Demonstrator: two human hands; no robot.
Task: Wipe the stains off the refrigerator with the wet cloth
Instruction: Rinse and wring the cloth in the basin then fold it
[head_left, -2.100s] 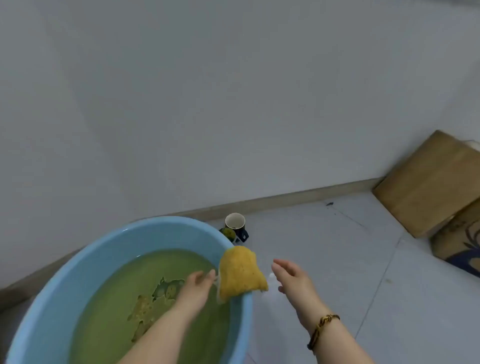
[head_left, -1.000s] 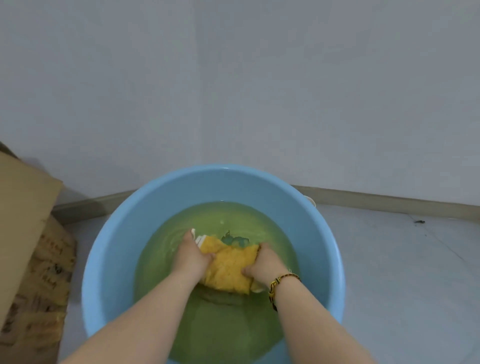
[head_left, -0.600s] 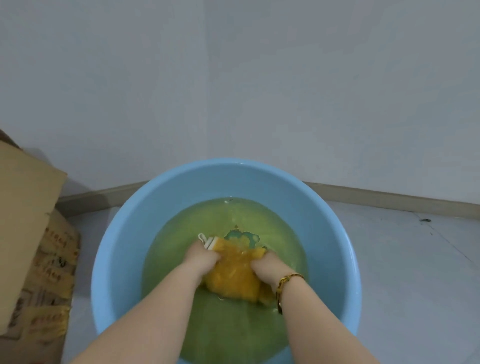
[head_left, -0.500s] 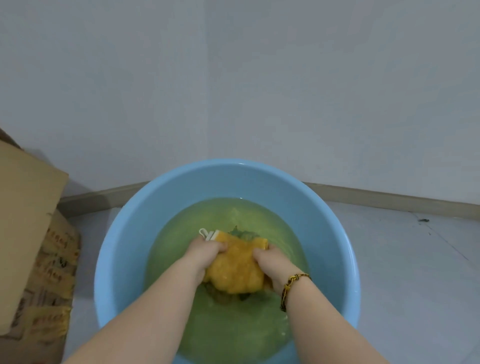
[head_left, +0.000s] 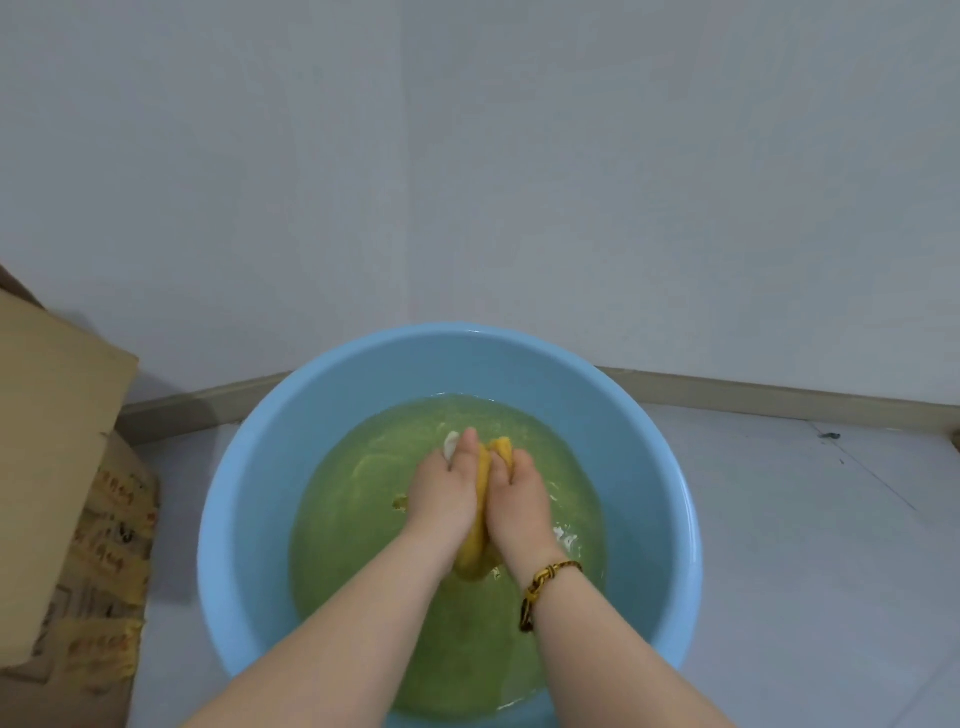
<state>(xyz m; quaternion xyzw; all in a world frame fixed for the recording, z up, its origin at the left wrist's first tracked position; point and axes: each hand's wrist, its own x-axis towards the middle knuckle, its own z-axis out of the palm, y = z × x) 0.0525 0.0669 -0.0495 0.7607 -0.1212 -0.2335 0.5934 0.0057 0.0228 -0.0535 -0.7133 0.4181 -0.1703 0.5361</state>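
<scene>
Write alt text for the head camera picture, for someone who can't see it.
The left hand and right hand squeeze a yellow cloth between them in a blue basin of greenish water. A bracelet circles the right wrist; cardboard boxes stand at left.

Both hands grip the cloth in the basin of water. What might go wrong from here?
1. The water sits high in the basin; hard rubbing by the left hand and right hand may slosh it onto the floor.
2. The box stands close and could get soaked.
3. Lifted unwrung, the cloth would drip.
</scene>
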